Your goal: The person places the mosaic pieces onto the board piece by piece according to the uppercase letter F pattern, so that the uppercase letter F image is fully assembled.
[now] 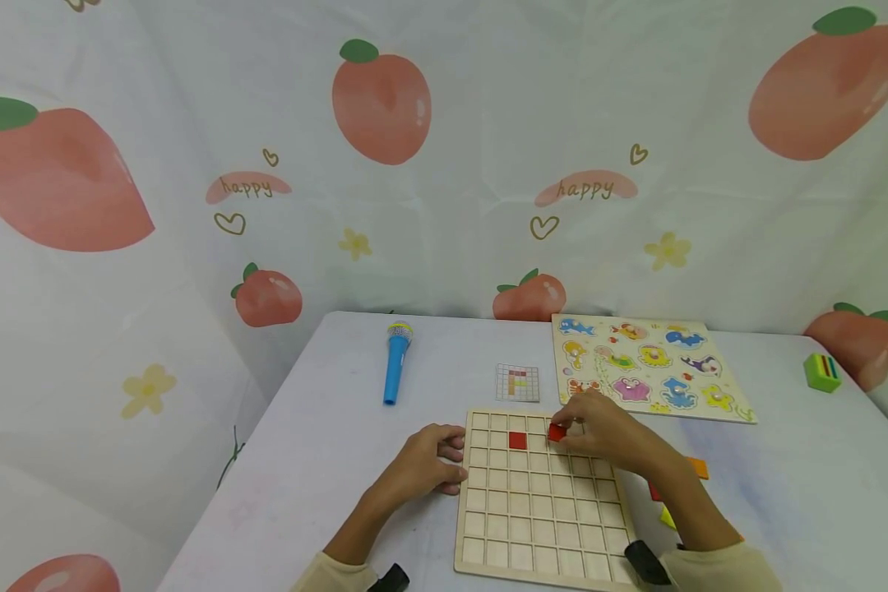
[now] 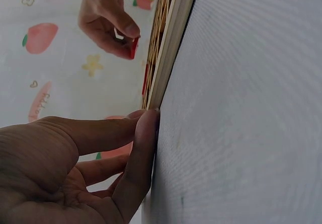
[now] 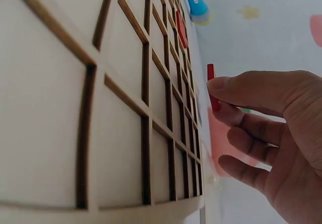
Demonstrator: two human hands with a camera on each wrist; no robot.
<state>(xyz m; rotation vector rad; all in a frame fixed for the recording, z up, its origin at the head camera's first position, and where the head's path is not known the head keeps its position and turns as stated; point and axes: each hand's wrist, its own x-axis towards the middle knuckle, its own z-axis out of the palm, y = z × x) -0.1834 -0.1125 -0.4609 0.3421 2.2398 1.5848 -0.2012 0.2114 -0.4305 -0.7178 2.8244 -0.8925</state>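
A wooden grid board lies on the table, with a red square tile set in one cell of its second row. My right hand pinches another red square tile between thumb and fingers. In the right wrist view this held tile stands on edge, apart from the grid. My left hand touches the board's left edge with its fingertips. The left wrist view shows the thumb against the board's side.
Right of the board, orange, red and yellow tiles lie partly behind the right forearm. Farther back are a small printed grid card, a blue toy microphone and a sea-animal puzzle board. A green striped block stands far right.
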